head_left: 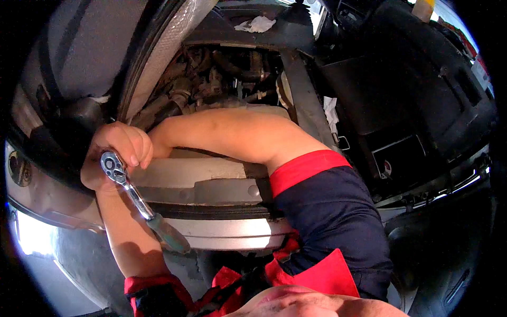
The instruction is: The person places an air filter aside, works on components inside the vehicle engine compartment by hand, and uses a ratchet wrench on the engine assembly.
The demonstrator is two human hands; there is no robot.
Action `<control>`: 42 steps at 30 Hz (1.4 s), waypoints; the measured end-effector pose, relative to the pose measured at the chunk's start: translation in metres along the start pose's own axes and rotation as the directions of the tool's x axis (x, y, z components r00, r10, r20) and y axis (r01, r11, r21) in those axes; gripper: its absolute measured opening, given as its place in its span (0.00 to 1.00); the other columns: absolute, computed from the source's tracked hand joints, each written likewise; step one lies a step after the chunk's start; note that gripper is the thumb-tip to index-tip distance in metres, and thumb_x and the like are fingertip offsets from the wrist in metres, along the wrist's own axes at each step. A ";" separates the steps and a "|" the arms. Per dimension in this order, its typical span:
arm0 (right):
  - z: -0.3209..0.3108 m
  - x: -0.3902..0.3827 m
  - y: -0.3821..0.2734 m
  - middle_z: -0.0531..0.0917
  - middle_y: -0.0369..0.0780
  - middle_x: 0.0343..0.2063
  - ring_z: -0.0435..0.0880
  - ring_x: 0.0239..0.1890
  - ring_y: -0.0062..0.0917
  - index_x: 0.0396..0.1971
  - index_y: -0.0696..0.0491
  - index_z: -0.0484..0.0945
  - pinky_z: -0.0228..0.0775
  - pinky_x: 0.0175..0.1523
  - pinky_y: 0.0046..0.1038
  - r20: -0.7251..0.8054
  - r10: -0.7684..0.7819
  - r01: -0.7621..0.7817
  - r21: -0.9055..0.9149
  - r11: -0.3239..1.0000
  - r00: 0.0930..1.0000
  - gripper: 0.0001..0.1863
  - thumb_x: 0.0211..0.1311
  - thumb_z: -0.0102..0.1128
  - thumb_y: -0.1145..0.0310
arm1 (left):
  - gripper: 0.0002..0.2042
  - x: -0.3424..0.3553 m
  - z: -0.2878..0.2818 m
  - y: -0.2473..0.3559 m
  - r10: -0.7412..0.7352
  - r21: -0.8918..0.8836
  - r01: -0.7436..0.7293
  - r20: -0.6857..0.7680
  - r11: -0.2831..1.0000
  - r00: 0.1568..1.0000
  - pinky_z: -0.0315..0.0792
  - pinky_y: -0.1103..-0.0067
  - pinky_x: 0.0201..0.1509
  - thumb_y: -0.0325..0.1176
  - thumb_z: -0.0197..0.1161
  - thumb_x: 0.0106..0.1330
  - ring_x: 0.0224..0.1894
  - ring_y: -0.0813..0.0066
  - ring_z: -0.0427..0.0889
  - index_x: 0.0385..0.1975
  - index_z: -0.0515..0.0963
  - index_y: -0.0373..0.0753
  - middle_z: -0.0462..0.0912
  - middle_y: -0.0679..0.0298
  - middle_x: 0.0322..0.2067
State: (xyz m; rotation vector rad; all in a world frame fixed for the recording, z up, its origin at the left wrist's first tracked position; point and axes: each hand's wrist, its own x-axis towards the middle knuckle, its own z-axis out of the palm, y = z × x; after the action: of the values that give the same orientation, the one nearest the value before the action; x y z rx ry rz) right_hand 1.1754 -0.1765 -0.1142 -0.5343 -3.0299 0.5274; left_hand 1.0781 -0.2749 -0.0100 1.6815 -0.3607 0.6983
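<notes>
My left hand (117, 141) is raised at the left, by the edge of the engine bay, with its fingers curled. A chrome ratchet wrench (138, 201) has its round head against the palm side of this hand. Its dark grip slants down to the right across my left forearm. My right arm (227, 133) reaches across from the right, over the front panel (206, 182) of the engine bay. The right wrist meets the left hand, and the right fingers are hidden behind it. What sits beyond the ratchet head cannot be seen.
Hoses and engine parts (227, 74) lie beyond my right arm. Black interior panels (412, 105) fill the right side. A crumpled white cloth or paper (255, 24) rests at the back, and another white scrap (331, 113) hangs at the right. A silvery lined edge (161, 58) rises at the left.
</notes>
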 end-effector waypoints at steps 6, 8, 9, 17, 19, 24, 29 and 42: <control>0.020 0.032 0.055 0.81 0.46 0.45 0.78 0.44 0.33 0.41 0.58 0.78 0.69 0.48 0.34 0.030 -0.013 0.014 -0.044 0.999 0.999 0.18 0.45 0.58 0.80 | 0.17 0.012 -0.007 -0.004 0.002 0.001 -0.002 0.058 1.000 0.998 0.62 0.79 0.23 0.43 0.66 0.53 0.15 0.77 0.66 0.27 0.75 0.32 0.69 0.63 0.15; 0.023 0.036 0.053 0.81 0.47 0.45 0.78 0.44 0.34 0.41 0.59 0.78 0.70 0.48 0.33 0.000 -0.063 0.063 -0.035 0.997 0.998 0.17 0.46 0.56 0.80 | 0.17 0.008 -0.007 -0.003 0.008 0.017 -0.009 0.045 1.000 0.999 0.62 0.79 0.23 0.43 0.66 0.53 0.15 0.77 0.66 0.27 0.75 0.32 0.69 0.63 0.15; 0.022 0.034 0.054 0.80 0.47 0.45 0.78 0.44 0.34 0.41 0.59 0.78 0.70 0.48 0.33 -0.018 -0.076 0.075 -0.031 0.997 0.997 0.17 0.46 0.55 0.81 | 0.17 0.008 -0.007 -0.003 0.016 0.030 -0.018 0.048 0.999 0.999 0.62 0.79 0.23 0.43 0.66 0.54 0.15 0.77 0.66 0.28 0.75 0.32 0.69 0.64 0.14; -0.018 -0.007 -0.009 0.80 0.47 0.48 0.78 0.47 0.36 0.47 0.59 0.77 0.68 0.53 0.35 0.099 0.009 -0.011 0.021 1.000 0.995 0.18 0.54 0.53 0.75 | 0.15 -0.010 -0.007 -0.001 -0.005 0.024 0.006 -0.032 1.000 0.999 0.61 0.79 0.22 0.40 0.66 0.51 0.15 0.77 0.66 0.27 0.76 0.32 0.70 0.64 0.14; -0.016 -0.007 0.000 0.80 0.47 0.48 0.77 0.48 0.37 0.47 0.59 0.76 0.67 0.54 0.36 0.019 -0.072 0.071 0.016 0.997 0.997 0.18 0.55 0.53 0.73 | 0.15 -0.007 -0.007 -0.003 -0.026 0.021 0.028 -0.057 0.999 0.998 0.60 0.79 0.22 0.39 0.67 0.50 0.15 0.77 0.66 0.27 0.77 0.32 0.70 0.64 0.15; 0.001 0.018 0.025 0.79 0.49 0.49 0.77 0.50 0.39 0.47 0.59 0.76 0.67 0.55 0.37 0.011 -0.143 0.142 0.013 0.990 0.990 0.18 0.55 0.53 0.72 | 0.14 -0.007 -0.005 -0.001 -0.026 0.009 0.027 -0.060 1.000 0.998 0.60 0.79 0.24 0.37 0.67 0.46 0.17 0.76 0.66 0.27 0.77 0.33 0.70 0.64 0.15; 0.011 0.028 0.037 0.79 0.49 0.49 0.77 0.50 0.39 0.47 0.60 0.76 0.66 0.56 0.36 -0.040 -0.226 0.226 -0.006 0.974 0.973 0.17 0.57 0.51 0.71 | 0.14 -0.009 -0.003 0.000 -0.050 -0.014 0.049 -0.078 0.999 0.996 0.60 0.80 0.25 0.36 0.67 0.45 0.18 0.76 0.66 0.27 0.77 0.33 0.71 0.64 0.17; 0.009 0.021 0.013 0.79 0.48 0.50 0.75 0.52 0.41 0.47 0.55 0.77 0.63 0.58 0.36 -0.144 -0.067 0.089 0.153 0.984 0.987 0.20 0.66 0.46 0.57 | 0.15 -0.014 -0.009 -0.004 -0.038 0.003 0.038 -0.069 0.999 0.997 0.59 0.79 0.24 0.36 0.66 0.44 0.18 0.76 0.66 0.26 0.76 0.31 0.72 0.62 0.19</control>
State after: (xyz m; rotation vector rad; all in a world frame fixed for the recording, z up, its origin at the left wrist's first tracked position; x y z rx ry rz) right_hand 1.1592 -0.1610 -0.1282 -0.4225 -2.8328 0.6889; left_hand 1.0670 -0.2678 -0.0208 1.6602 -0.2779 0.7275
